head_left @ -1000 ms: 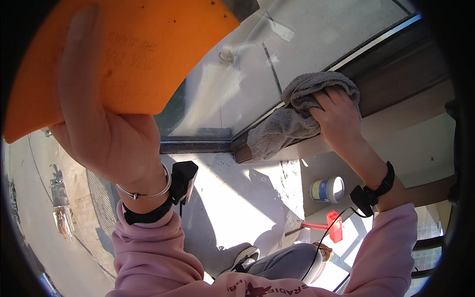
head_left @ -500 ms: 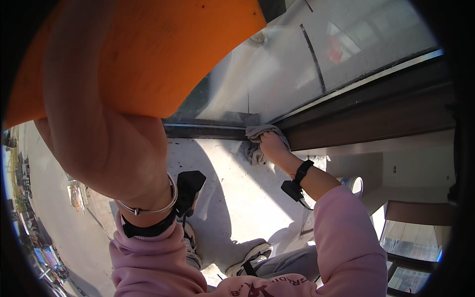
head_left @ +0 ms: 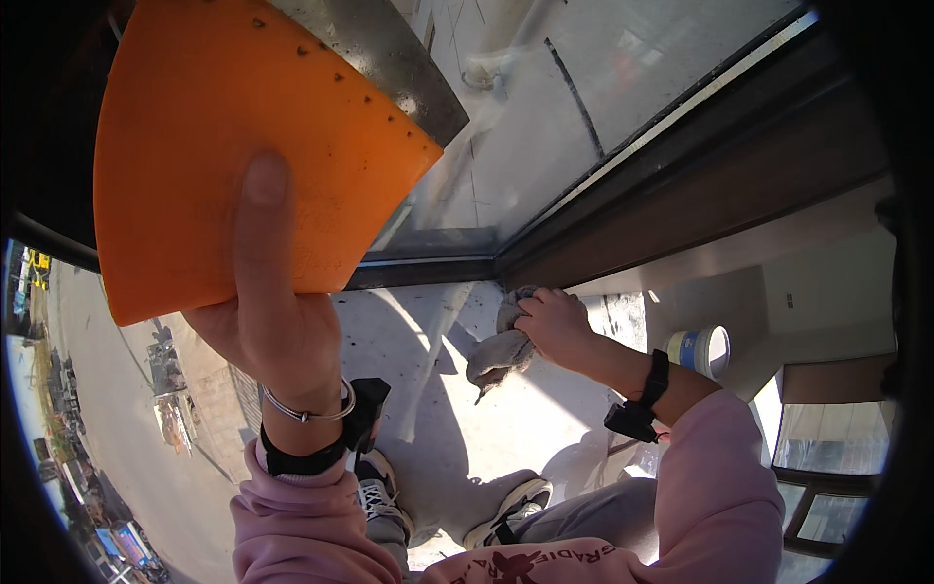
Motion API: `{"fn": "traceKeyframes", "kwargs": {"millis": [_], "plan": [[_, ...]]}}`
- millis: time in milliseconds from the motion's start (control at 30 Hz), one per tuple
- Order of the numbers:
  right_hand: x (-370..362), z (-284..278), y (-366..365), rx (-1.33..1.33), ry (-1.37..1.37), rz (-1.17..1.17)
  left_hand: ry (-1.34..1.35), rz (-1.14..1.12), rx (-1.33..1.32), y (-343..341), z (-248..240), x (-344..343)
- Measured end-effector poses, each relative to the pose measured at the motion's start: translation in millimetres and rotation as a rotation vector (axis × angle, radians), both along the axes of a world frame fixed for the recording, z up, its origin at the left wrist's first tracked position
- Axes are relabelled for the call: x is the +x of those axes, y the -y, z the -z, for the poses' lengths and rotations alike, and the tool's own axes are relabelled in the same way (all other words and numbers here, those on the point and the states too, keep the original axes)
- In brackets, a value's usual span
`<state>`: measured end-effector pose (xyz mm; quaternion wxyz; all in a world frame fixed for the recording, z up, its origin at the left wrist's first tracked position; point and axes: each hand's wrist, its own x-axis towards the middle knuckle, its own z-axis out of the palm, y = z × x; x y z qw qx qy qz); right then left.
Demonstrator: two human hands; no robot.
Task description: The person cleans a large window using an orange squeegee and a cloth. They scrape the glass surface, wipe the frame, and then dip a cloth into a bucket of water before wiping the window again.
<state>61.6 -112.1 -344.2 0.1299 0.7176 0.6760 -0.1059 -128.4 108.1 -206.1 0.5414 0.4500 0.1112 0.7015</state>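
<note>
Grey towelling cloth (head_left: 501,352): bunched and creased, just below the inner corner of the window frame, over the pale floor; lower end hangs loose toward the lower left. Contact with frame or floor: cannot tell.
Right hand (head_left: 555,326): clamped on the cloth, fingers curled round its upper part, back of the hand facing up.
Left hand (head_left: 277,326): raised at the left, well apart from the right; thumb laid along the near face of the scraper, other fingers mostly hidden behind it, so grip is thumb against fingers.
Orange fan-shaped plastic scraper (head_left: 185,185): upper left, tilted, wide edge toward the upper right; small dark marks along that edge, grey metal blade (head_left: 389,58) beyond it.
Window: dark brown frame (head_left: 700,180) running from the corner to the upper right, clear glass pane (head_left: 535,185) beyond it.
Wrists: thin silver bracelet (head_left: 306,418) on the left, black straps with small black boxes on both.
Sleeves: pink, pushed up on both forearms.
Floor (head_left: 418,389): pale, part sunlit, part shadowed; person's laced shoes (head_left: 508,513) at the bottom.
Right side: white bucket with a blue-and-yellow band (head_left: 687,350), near the right forearm.
</note>
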Motion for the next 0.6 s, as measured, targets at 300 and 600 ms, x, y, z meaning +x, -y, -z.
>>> {"fn": "traceKeyframes", "kwargs": {"millis": [300,600], "plan": [[37,60,-48,0.073,0.358,-0.073,-0.415,0.247,-0.141,58,81,2],[21,10,1,-0.447,-0.526,0.369,-1.026,0.205,-0.542,104,244,-63]]}}
